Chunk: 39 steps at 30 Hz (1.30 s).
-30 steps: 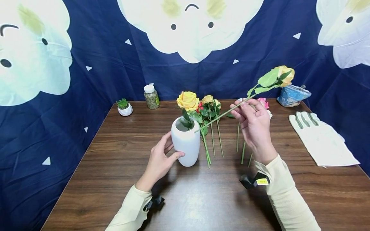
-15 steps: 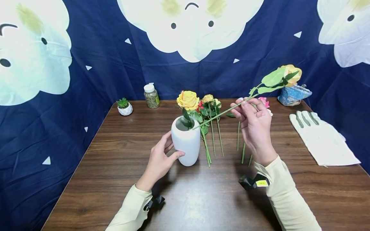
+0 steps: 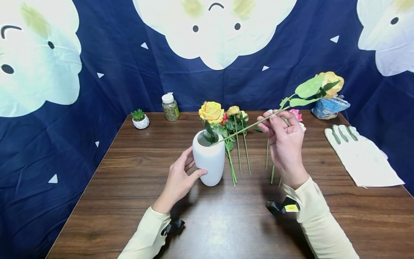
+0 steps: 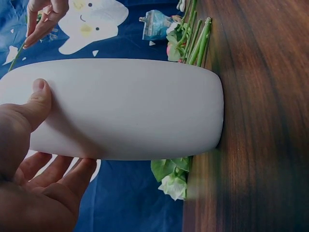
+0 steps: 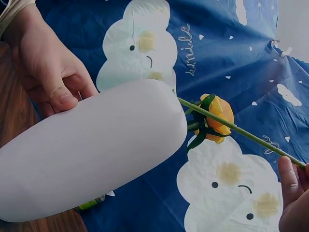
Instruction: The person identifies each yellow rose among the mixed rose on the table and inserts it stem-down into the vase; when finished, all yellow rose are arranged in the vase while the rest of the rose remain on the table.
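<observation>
The white vase (image 3: 209, 163) stands upright on the table, a yellow rose (image 3: 211, 112) in its mouth. My left hand (image 3: 179, 180) grips the vase's left side, thumb in front; the left wrist view shows the thumb and fingers round the vase (image 4: 130, 108). My right hand (image 3: 286, 144) pinches the slanting stem (image 3: 249, 126) of a second, paler yellow rose (image 3: 332, 84) up at the right. The lower tip of this stem is at the vase's mouth; in the right wrist view the stem (image 5: 246, 133) runs from the rim to my right fingers.
Several roses lie behind and right of the vase, with green stems (image 3: 232, 169) toward me. A pink flower (image 3: 295, 114) is behind my right hand. At the back are a small potted plant (image 3: 141, 123), a jar (image 3: 170, 109) and a blue bag (image 3: 328, 108); white gloves (image 3: 365, 158) lie right.
My right hand has tilted the held rose, its bloom shifting right and its stem's lower tip moving left from the vase's right rim into the mouth. My left hand has kept its grip.
</observation>
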Each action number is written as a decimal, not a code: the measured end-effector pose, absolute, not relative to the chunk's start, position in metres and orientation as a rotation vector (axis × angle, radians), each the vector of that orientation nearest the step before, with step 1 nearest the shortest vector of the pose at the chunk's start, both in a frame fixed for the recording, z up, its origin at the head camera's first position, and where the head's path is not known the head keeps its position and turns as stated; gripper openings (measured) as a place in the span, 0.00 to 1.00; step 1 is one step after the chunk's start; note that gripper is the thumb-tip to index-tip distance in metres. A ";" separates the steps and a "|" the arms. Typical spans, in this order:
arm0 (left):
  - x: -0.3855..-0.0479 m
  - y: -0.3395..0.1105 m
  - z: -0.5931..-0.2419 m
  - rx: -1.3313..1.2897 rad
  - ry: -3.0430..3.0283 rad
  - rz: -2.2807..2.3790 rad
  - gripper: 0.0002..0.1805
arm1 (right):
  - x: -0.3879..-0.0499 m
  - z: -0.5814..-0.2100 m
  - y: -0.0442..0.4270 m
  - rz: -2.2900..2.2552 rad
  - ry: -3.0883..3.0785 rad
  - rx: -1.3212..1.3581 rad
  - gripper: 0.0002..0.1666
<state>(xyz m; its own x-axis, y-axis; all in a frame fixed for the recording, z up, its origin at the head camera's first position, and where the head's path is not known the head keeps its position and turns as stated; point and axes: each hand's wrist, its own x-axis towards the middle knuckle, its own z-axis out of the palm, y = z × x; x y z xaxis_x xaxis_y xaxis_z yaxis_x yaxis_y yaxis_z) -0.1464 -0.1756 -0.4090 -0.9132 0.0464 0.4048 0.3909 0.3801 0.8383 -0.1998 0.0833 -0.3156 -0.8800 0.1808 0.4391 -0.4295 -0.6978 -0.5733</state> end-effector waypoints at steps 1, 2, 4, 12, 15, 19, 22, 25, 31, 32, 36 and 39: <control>-0.146 -0.176 -0.409 -0.384 -2.329 -1.543 0.43 | -0.199 -0.316 0.083 2.569 -0.993 0.504 0.13; -0.146 -0.176 -0.409 -0.387 -2.329 -1.544 0.43 | -0.199 -0.315 0.082 2.549 -1.016 0.500 0.13; -0.146 -0.176 -0.409 -0.391 -2.328 -1.542 0.43 | -0.198 -0.316 0.081 2.538 -1.021 0.504 0.12; -0.146 -0.177 -0.409 -0.395 -2.332 -1.537 0.44 | -0.195 -0.318 0.073 2.459 -1.094 0.555 0.08; -0.144 -0.178 -0.409 -0.397 -2.339 -1.526 0.44 | -0.191 -0.320 0.068 2.424 -1.113 0.596 0.09; -0.142 -0.181 -0.408 -0.398 -2.332 -1.513 0.44 | -0.189 -0.322 0.061 2.408 -1.128 0.652 0.07; -0.143 -0.181 -0.408 -0.402 -2.329 -1.519 0.44 | -0.190 -0.322 0.057 2.387 -1.163 0.671 0.07; -0.143 -0.181 -0.408 -0.397 -2.327 -1.524 0.44 | -0.191 -0.323 0.053 2.362 -1.208 0.678 0.09; -0.143 -0.181 -0.409 -0.393 -2.329 -1.517 0.44 | -0.192 -0.323 0.047 2.349 -1.269 0.696 0.16; -0.143 -0.180 -0.409 -0.394 -2.329 -1.516 0.44 | -0.192 -0.323 0.046 2.346 -1.279 0.706 0.17; -0.143 -0.179 -0.409 -0.399 -2.326 -1.520 0.44 | -0.190 -0.322 0.043 2.310 -1.333 0.753 0.13; -0.144 -0.178 -0.409 -0.403 -2.326 -1.526 0.44 | -0.190 -0.321 0.041 2.286 -1.376 0.770 0.05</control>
<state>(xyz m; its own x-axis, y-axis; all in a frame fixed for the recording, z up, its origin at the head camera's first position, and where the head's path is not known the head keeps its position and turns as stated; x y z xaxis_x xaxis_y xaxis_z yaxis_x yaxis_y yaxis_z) -0.1438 -0.1783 -0.4086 -0.9058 0.0543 0.4202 0.4071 0.3866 0.8276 -0.1902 0.0408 -0.3214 -0.7856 0.0275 0.6182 -0.5590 -0.4598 -0.6900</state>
